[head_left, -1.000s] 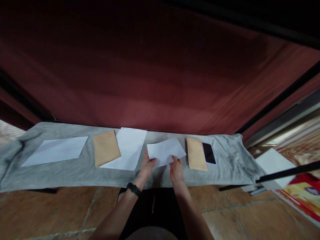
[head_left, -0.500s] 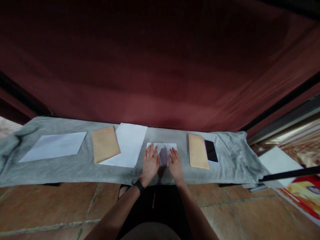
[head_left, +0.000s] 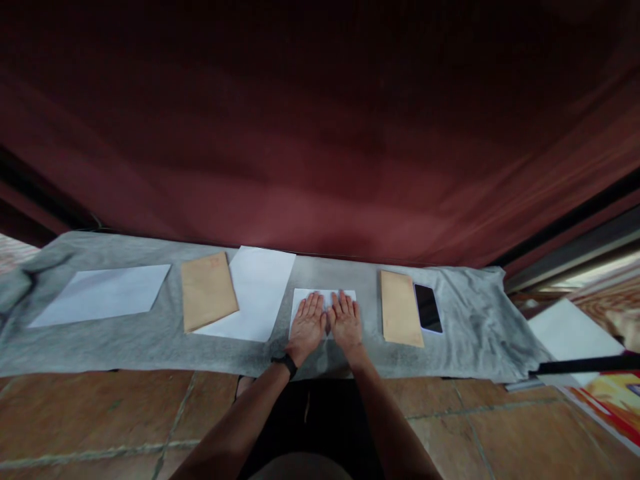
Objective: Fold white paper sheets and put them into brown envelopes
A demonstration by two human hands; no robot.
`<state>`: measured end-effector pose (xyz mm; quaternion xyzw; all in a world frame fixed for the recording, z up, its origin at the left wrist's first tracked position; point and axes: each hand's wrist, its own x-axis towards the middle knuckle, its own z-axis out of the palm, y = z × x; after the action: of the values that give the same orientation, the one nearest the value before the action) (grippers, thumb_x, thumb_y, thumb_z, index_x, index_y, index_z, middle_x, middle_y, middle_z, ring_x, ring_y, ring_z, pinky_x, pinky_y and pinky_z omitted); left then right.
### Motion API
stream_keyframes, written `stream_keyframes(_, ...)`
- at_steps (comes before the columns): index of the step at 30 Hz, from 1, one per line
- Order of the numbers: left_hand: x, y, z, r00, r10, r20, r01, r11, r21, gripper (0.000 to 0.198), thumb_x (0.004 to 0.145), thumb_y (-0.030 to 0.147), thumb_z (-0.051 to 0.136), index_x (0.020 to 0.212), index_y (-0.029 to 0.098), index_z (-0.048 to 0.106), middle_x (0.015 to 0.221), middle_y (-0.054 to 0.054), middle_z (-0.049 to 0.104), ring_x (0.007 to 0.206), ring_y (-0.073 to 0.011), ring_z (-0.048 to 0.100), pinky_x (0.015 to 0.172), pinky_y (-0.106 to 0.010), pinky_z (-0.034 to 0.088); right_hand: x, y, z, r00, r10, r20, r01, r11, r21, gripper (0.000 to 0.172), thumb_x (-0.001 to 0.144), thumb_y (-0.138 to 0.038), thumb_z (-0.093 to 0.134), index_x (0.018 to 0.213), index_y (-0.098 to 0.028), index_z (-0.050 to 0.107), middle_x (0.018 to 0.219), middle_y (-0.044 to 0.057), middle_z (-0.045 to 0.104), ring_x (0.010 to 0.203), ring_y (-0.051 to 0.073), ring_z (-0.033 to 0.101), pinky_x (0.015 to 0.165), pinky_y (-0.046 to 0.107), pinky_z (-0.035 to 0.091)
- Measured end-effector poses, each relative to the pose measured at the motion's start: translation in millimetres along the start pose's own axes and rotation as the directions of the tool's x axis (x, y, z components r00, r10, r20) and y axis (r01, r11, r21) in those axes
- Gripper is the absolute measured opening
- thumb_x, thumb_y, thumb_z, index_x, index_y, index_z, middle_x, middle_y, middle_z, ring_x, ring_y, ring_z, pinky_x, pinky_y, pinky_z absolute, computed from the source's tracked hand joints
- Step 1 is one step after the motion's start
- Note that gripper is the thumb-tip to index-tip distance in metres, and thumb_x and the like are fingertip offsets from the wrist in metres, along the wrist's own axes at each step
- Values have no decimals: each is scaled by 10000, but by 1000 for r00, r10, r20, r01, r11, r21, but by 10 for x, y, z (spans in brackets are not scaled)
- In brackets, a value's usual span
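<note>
Nearest, dark trousers (head_left: 305,410) show between the person's forearms, with brown square floor tiles (head_left: 125,410) to both sides. A black band (head_left: 286,364) circles the left wrist. Beyond it, the left hand (head_left: 307,327) lies palm down, fingers straight and close together, gripping nothing; the right hand (head_left: 346,325) lies flat beside it in the same way, thumbs near each other. Both rest on a small white paper rectangle (head_left: 327,297), which lies on a long table draped in soft grey cloth (head_left: 367,320), its far edge showing past the fingertips. To the right are a long tan paper envelope (head_left: 401,308) and, just beside it, a black-screened phone with a pale lilac edge (head_left: 428,309). To the left, a tan, squarer paper envelope (head_left: 210,293) overlaps a large white paper sheet (head_left: 263,293); farther left lies another flat white sheet (head_left: 105,293). Behind the table rises a dark red wall-like surface (head_left: 320,187).
</note>
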<state>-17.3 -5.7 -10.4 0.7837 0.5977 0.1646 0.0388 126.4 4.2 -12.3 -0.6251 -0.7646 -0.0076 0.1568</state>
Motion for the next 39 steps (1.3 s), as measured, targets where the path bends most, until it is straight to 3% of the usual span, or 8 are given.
stream_keyframes(7, -17, -158, -48, 994, -101, -38, 103, 992, 69, 597, 1000, 295, 334, 1539, 40, 380, 1613, -161, 363, 1536, -252, 259, 1267, -445, 219, -36, 256, 9, 997, 45, -64, -48, 998, -49, 540, 1064, -379, 383, 1540, -126, 414, 1573, 189, 432, 1461, 307, 394, 1172, 510, 300)
stream_keyframes(15, -113, -263, -34, 965, -219, -143, 227, 973, 38, 634, 1001, 328, 316, 1559, 28, 331, 1593, -200, 380, 1522, -308, 291, 1232, -532, 280, -115, 340, -11, 993, 73, -90, -78, 995, -55, 575, 1068, -396, 331, 1546, -81, 392, 1570, 212, 427, 1449, 323, 405, 1170, 527, 290)
stream_keyframes(18, -186, -56, 7, 974, -153, -164, 160, 987, 30, 622, 1006, 318, 329, 1571, 56, 313, 1595, -184, 392, 1527, -294, 282, 1233, -522, 285, -121, 333, -2, 992, 73, -99, -78, 996, -46, 571, 1069, -395, 331, 1543, -85, 395, 1571, 215, 424, 1456, 317, 397, 1172, 532, 285)
stream_keyframes(20, -260, 112, 40, 989, -42, -140, 45, 999, 22, 603, 1009, 298, 335, 1575, 90, 313, 1606, -153, 387, 1528, -263, 285, 1239, -492, 290, -125, 331, 1, 991, 71, -112, -76, 996, -41, 569, 1068, -395, 332, 1543, -88, 395, 1572, 218, 421, 1459, 315, 393, 1169, 536, 288)
stream_keyframes(23, -378, 240, 45, 996, 12, -93, -9, 999, 34, 589, 1006, 298, 357, 1563, 106, 340, 1591, -147, 415, 1514, -253, 319, 1237, -491, 296, -135, 333, -11, 990, 68, -124, -74, 996, -43, 566, 1068, -396, 328, 1539, -92, 403, 1567, 218, 429, 1452, 316, 405, 1162, 539, 298)
stream_keyframes(31, -535, -33, -196, 997, -45, -70, 52, 994, 95, 574, 1011, 317, 351, 1526, 67, 406, 1590, -173, 403, 1514, -259, 319, 1243, -458, 282, -85, 186, -58, 987, 150, -66, -153, 987, -49, 555, 1063, -348, 346, 1530, -55, 413, 1570, 216, 422, 1452, 338, 406, 1188, 543, 272)
stream_keyframes(37, -543, -12, -213, 998, -52, -46, 56, 994, 96, 575, 1007, 308, 352, 1519, 53, 413, 1590, -176, 403, 1519, -269, 306, 1248, -462, 268, -82, -113, -6, 995, -97, 20, 96, 994, 45, 498, 1063, -337, 344, 1522, -178, 454, 1600, 106, 416, 1466, 257, 394, 1210, 471, 276)
stream_keyframes(39, -547, -6, -216, 997, -65, -40, 68, 994, 89, 573, 1006, 304, 354, 1525, 67, 406, 1595, -165, 401, 1521, -259, 303, 1250, -457, 263, -130, -100, -9, 994, -103, 28, 102, 994, 27, 508, 1063, -356, 358, 1533, -178, 437, 1611, 123, 390, 1475, 272, 380, 1215, 495, 257)
